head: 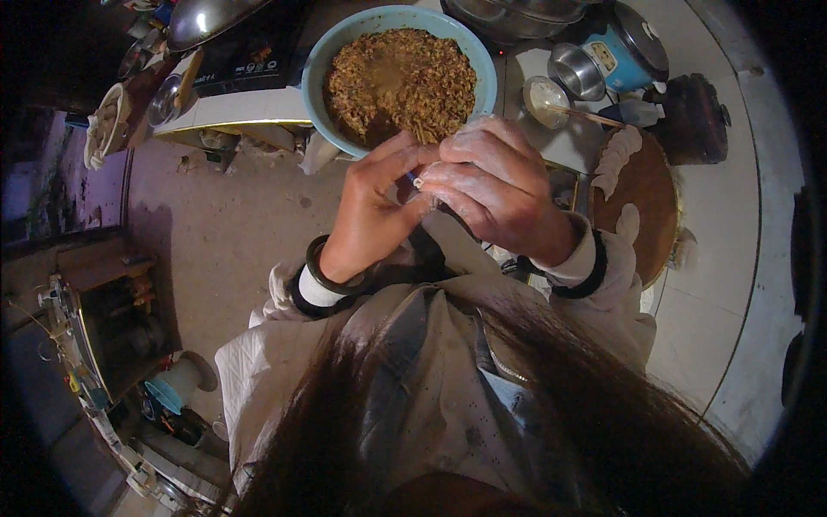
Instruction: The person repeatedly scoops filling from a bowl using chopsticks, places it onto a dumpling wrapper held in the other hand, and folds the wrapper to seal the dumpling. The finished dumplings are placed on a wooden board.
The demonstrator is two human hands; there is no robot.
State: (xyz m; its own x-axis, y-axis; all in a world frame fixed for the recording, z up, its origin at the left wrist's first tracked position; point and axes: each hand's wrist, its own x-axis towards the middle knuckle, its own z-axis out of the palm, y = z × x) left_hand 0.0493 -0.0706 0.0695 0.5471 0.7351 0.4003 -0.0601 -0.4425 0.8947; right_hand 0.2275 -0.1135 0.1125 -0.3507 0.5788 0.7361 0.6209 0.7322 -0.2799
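Note:
Both of my hands meet just in front of a light-blue basin of chopped, brownish filling. Between the fingertips is a small piece of pale dough, mostly hidden by the fingers. My left hand, with a dark bangle at the wrist, pinches it from the left with thumb and fingers. White flour coats the fingers of my right hand, which curl around the dough from the other side. On a round wooden board to the right lie overlapping pale dough pieces.
Beyond the right hand stand a small bowl of white paste with chopsticks across it, a steel pot and a blue rice cooker. A dark induction cooktop is at the back left. Tiled counter extends along the right.

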